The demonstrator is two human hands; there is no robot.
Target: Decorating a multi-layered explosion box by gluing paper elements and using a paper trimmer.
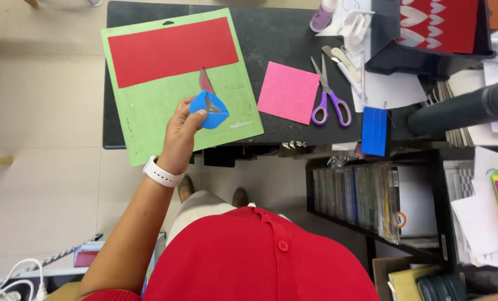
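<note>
Head view: left hand [183, 127] pinches a blue scraper [210, 110] by its rim over the green cutting mat [148, 111] at the bench's [282, 44] near-left edge — likely light, stiff, slick plastic, lifting a thin red sliver [205, 82] — right hand unseen; cluttered shelves beyond the bench's right edge.

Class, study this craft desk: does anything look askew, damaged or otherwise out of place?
The green cutting mat lies tilted, its near corner overhanging the black table. A red sliver has lifted beside the blue scraper in the left hand.
</note>
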